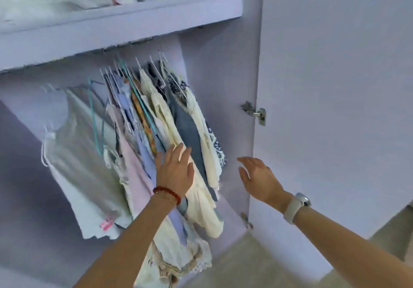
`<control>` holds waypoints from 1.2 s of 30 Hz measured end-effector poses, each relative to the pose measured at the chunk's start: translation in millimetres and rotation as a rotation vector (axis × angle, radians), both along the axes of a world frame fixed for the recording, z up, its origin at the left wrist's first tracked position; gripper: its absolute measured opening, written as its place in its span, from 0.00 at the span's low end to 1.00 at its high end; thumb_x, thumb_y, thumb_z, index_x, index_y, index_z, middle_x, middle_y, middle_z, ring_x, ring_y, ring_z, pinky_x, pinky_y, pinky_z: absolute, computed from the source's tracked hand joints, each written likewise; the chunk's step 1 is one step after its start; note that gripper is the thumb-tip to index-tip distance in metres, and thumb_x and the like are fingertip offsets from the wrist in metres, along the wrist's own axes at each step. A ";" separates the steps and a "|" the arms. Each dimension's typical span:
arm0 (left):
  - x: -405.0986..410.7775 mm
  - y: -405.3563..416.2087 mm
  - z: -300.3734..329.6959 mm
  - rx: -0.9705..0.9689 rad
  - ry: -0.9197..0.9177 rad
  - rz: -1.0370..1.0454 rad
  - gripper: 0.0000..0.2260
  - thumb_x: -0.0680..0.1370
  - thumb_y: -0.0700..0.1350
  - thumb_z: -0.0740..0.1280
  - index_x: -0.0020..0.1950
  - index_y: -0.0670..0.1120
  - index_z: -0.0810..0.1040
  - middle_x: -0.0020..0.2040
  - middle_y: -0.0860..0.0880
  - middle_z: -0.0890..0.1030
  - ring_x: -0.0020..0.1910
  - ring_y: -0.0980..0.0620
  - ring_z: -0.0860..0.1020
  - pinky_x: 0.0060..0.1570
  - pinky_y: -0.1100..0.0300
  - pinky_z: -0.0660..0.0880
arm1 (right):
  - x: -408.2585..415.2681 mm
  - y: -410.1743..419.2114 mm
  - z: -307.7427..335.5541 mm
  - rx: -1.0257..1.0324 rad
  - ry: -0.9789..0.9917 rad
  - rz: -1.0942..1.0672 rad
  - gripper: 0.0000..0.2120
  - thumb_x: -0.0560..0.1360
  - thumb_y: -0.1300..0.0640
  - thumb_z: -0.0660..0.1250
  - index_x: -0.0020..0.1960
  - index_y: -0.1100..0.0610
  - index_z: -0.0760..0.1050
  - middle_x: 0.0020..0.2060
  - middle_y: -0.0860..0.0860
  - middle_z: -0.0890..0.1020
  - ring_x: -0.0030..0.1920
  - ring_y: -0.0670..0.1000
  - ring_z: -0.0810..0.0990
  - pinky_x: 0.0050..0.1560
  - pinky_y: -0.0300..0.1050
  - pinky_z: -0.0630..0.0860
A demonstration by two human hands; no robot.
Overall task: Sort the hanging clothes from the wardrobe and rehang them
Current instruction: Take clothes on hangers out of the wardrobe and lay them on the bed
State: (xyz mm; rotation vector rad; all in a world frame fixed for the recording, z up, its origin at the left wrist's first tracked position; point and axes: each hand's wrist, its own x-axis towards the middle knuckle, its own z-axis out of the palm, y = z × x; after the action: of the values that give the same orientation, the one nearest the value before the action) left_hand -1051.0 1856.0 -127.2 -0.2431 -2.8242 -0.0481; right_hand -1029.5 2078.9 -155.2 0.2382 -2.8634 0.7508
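Left hand (pixel 175 171) flat against the packed bunch of hanging clothes (pixel 156 118), fingers straight and spread, pressing on a cream garment (pixel 165 118) beside a blue denim piece (pixel 190 131); grip wide, nothing clasped. Right hand (pixel 257 176) in the air just beside the bunch, near the inner wall of the wardrobe (pixel 219 68), fingers loosely spread, holding nothing, apart from any cloth. Clothes all on hangers under the shelf (pixel 120 26), crowded toward the right end of the rail, with one pale top (pixel 78 153) hanging apart on the left and a teal hanger (pixel 95 118) bare between it and the bunch. Probably light, soft and limp throughout: thin cottons, lace trim, a somewhat heavier denim. Likely to slide off narrow wire hangers if tugged by the fabric, and the lace likely to snag. Best taken by the hanger neck or hook, up near the rail, with the flat hand parting neighbours first. Count: two hands; one separate top; about ten or more garments in the bunch, too tightly overlapped for an exact figure; one open door (pixel 335 86) with two hinges (pixel 254 112) showing; bagged items on the shelf, number unclear.
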 end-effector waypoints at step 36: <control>-193.6 -44.6 35.8 -0.019 0.284 0.033 0.22 0.75 0.49 0.54 0.65 0.41 0.74 0.66 0.43 0.74 0.67 0.43 0.69 0.65 0.38 0.62 | -337.5 -116.9 107.6 -0.214 0.006 0.176 0.20 0.75 0.60 0.56 0.66 0.59 0.66 0.46 0.58 0.78 0.44 0.59 0.76 0.44 0.44 0.70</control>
State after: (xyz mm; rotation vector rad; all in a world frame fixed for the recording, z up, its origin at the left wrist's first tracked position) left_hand -1244.7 1811.4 -91.4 -0.1913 -2.5466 0.0192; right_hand -1367.1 1962.0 -47.6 0.4651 -2.7525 1.0785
